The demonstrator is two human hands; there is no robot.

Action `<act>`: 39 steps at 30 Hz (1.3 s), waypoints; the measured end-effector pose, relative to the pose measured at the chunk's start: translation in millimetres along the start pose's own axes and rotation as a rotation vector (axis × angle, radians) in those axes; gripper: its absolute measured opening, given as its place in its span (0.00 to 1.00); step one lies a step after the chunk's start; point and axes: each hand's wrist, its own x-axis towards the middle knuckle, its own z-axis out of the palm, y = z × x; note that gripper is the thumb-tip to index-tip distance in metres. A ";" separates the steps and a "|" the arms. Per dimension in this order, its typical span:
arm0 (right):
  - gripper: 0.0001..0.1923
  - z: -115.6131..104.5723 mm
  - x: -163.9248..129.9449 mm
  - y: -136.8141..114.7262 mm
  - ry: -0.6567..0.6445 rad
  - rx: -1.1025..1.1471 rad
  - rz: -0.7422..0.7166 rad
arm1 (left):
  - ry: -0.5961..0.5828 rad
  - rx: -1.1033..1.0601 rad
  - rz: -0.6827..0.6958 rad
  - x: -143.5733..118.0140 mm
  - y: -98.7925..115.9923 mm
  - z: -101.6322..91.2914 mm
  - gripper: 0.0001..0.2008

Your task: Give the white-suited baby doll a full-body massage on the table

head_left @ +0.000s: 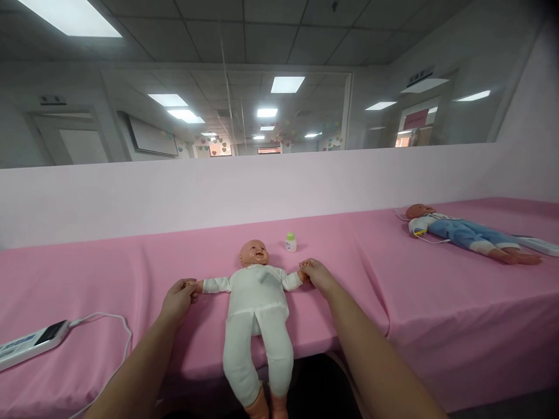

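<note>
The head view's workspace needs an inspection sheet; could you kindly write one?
Surface: creased pink cloth.
Job's things: white-clothed baby doll, on its back, legs past the near edge.
Clutter: small white bottle with green cap; second baby doll in blue trousers; flat white device with dark screen.
Grips: left hand and right hand, each holding the white-clothed doll by a hand.
Cables: white cable from the device; white cord on the second doll.
Surroundings: white wall, glass pane above.

Doll (258, 294) lies between hands (175, 301) (319, 277), bottle (290, 243) right, what seems a monitor (32, 344) left
</note>
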 end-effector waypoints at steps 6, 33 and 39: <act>0.13 0.0 1.6 1.8 0.012 0.030 0.017 | 0.015 -0.024 -0.017 1.0 0.2 -0.6 0.23; 0.17 -7.9 10.3 15.1 -0.031 0.205 0.045 | -0.002 -0.062 -0.012 -0.5 -3.1 -4.7 0.23; 0.17 -10.4 12.0 17.6 -0.088 0.281 0.018 | -0.010 -0.091 0.001 -3.0 -0.8 -4.8 0.28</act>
